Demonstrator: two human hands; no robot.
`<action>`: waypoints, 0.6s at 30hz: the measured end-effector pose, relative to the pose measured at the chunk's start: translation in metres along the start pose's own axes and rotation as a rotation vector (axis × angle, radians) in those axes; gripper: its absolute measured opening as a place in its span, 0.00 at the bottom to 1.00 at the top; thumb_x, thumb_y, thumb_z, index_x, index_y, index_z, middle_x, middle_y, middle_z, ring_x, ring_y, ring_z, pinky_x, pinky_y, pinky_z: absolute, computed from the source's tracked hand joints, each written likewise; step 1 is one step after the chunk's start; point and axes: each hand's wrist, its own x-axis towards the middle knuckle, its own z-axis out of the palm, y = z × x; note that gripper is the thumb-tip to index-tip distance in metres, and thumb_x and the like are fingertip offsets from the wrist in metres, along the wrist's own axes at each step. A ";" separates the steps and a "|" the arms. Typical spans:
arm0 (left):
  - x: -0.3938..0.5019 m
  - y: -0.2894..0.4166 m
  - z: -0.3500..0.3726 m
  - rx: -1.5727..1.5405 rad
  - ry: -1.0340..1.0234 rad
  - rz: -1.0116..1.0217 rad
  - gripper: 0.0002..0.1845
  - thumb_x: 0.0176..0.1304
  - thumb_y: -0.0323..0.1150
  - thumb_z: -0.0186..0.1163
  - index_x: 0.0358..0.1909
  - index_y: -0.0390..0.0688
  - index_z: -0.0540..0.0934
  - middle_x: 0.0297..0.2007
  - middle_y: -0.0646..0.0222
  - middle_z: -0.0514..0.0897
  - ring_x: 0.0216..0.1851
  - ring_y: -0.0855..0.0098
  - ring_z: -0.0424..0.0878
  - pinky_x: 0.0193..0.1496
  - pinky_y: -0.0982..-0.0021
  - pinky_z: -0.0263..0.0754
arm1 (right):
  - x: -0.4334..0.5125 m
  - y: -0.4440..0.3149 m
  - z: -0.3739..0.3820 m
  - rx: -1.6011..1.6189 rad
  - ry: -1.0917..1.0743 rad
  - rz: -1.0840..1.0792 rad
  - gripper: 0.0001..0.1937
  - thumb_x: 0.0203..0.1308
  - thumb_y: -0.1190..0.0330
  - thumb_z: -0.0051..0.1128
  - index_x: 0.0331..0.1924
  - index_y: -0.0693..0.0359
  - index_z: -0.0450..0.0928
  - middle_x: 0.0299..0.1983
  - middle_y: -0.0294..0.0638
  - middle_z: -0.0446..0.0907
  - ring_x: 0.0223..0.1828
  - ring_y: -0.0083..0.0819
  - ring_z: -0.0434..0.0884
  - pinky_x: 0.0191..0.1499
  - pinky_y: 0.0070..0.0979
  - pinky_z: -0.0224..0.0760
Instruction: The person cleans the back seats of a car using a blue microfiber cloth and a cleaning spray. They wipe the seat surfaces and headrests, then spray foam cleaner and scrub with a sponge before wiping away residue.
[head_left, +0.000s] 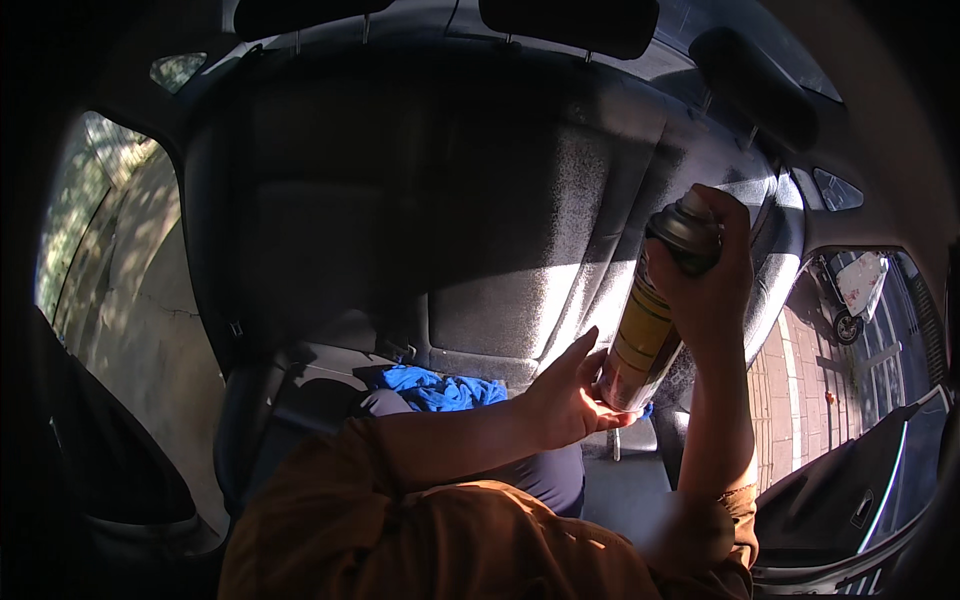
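Note:
An aerosol spray can (641, 322) with a yellow band is tilted in front of me, its top up and to the right. My right hand (705, 262) grips it near the top, with a finger at the pale nozzle. Its base rests on my left hand (570, 390), whose fingers are under and beside it. Behind the can is the dark backrest (487, 315) of a car's rear seat, with whitish speckles or sheen where sunlight falls. A crumpled blue cloth (442, 388) lies on the seat, beyond my left forearm.
Headrests (570, 26) top the backrest. An open car door (847, 495) stands at the right, with paving outside and a parked two-wheeler (847, 326) beyond. At the left another door opening shows a wall (161, 322). A seat-belt buckle (405, 352) is near the cloth.

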 end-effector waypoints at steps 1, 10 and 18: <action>-0.006 0.006 0.000 -0.143 -0.064 -0.006 0.31 0.68 0.55 0.47 0.67 0.51 0.58 0.66 0.62 0.62 0.68 0.56 0.56 0.68 0.47 0.55 | 0.009 -0.009 0.001 0.039 -0.019 0.025 0.29 0.43 0.70 0.68 0.52 0.57 0.69 0.45 0.48 0.72 0.42 0.43 0.80 0.46 0.35 0.76; -0.058 -0.091 -0.083 0.556 0.084 0.142 0.46 0.33 0.33 0.80 0.57 0.41 0.65 0.48 0.64 0.75 0.52 0.69 0.75 0.52 0.63 0.77 | -0.126 -0.003 0.101 -0.128 -0.836 0.005 0.27 0.43 0.66 0.67 0.51 0.60 0.71 0.46 0.54 0.74 0.45 0.46 0.80 0.50 0.35 0.74; -0.033 0.041 -0.001 -0.021 -0.042 0.199 0.43 0.62 0.65 0.48 0.70 0.48 0.53 0.66 0.47 0.56 0.67 0.53 0.58 0.68 0.57 0.58 | 0.050 -0.041 0.045 -0.024 -0.015 0.068 0.28 0.45 0.68 0.67 0.52 0.55 0.67 0.48 0.46 0.72 0.46 0.39 0.80 0.45 0.36 0.77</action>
